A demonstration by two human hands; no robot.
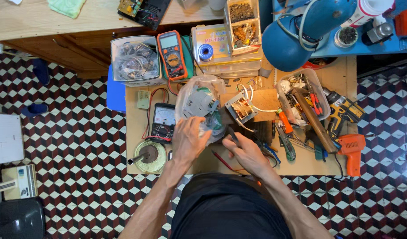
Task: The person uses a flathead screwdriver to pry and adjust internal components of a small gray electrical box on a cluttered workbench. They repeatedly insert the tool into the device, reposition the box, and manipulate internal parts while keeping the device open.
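Over the low wooden table (327, 166) now, and both hands are busy at its middle. The left hand (189, 139) is clamped on the near end of a clear plastic bag (199, 104), fingers curled over the crumpled film. Inside the bag sit pale, boxy parts and something green, though what they are exactly is hard to tell. The bag lies straight ahead of the left hand, its long axis running away from the person toward the far edge, so the left hand is plainly the nearer one. The right hand (247, 152) sits just beside it, closed around a thin dark tool (233, 136) whose tip points up toward the bag's right edge; what kind of tool cannot be made out. Just beyond the right hand stands a small transformer (241, 107) with copper windings and white leads. To the left lie an analogue meter (163, 121) and a reel of solder (149, 156); an orange multimeter (172, 54) rests further back. On the right, a yellow drill (345, 113) and an orange power tool (352, 150).
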